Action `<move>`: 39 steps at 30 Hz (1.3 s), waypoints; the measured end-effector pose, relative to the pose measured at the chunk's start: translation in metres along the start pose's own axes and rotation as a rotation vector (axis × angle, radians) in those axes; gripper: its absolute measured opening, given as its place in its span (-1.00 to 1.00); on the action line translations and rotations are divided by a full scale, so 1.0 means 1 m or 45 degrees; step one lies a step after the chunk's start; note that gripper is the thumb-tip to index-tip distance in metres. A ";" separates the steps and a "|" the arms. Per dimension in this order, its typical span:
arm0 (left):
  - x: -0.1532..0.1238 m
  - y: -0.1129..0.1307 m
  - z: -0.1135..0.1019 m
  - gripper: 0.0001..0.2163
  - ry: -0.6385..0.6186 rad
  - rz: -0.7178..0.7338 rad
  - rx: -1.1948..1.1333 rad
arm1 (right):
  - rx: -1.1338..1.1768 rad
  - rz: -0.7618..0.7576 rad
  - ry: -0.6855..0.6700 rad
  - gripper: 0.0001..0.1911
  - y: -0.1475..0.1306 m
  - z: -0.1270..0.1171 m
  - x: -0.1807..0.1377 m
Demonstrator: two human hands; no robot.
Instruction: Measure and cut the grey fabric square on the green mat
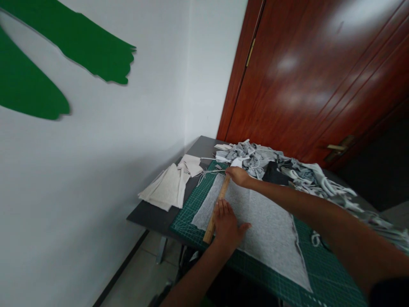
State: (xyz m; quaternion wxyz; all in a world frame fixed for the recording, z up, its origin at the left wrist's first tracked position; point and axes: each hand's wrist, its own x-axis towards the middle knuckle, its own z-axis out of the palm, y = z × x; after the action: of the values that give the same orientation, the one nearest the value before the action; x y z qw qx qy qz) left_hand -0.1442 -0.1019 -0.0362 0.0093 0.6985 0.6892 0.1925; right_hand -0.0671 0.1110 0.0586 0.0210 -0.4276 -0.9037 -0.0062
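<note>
My left hand [227, 224] lies flat on a wooden ruler [211, 226], fingers together over its edge and thumb spread out on the grey cloth [262, 221]. The ruler runs across the cloth near its left side. At the ruler's far end my right hand [238, 175] is closed, its fingertips turned down; whatever it may grip is hidden by the fingers. Beneath the cloth is a green cutting mat [185, 213] with a printed grid. Thin pale strips [206, 172] trail on the mat left of my right hand.
Cut pale cloth pieces [169, 185] are stacked on the dark table [204, 147] to the left. A heap of grey and white scraps [255, 155] lines the back and right. A white wall [143, 128] and a brown door [303, 76] stand behind.
</note>
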 end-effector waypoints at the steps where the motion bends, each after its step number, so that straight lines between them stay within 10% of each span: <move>1: 0.000 0.000 0.000 0.03 0.008 0.004 -0.004 | -0.049 -0.017 -0.006 -0.65 0.001 0.002 0.001; 39: -0.001 0.001 0.008 0.10 0.011 0.006 -0.054 | -0.427 -0.453 -0.248 -0.63 0.001 0.014 0.014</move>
State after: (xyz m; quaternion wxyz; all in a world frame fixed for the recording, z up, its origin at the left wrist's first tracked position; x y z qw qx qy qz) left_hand -0.1405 -0.1007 -0.0438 0.0206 0.6990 0.6833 0.2100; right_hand -0.0758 0.1224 0.0456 -0.1388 -0.2578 -0.9488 -0.1183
